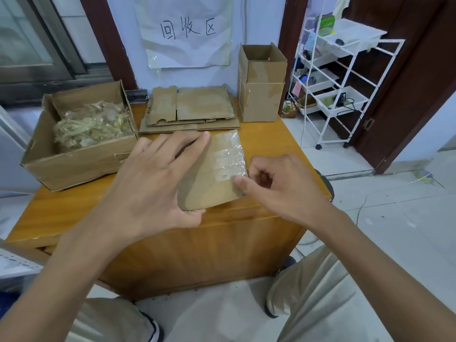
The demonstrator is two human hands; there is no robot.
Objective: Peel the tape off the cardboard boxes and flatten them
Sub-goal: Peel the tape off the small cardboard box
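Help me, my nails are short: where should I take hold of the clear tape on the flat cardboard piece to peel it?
Probably at the tape's near-right corner, coming from the right, where the right hand already picks at it. It ends near the cardboard piece's right edge, and the left hand holds the opposite side.

Soft, even daylight fills the room, brightest on the white floor tiles [407, 218] at 4 o'clock. Shadows are faint and diffuse under the hands. Glare glints off the clear tape [228, 156] near centre. Wide-angle distortion bends the door frame [419, 95] at 2 o'clock. Slight blur softens the forearms at 6 o'clock.
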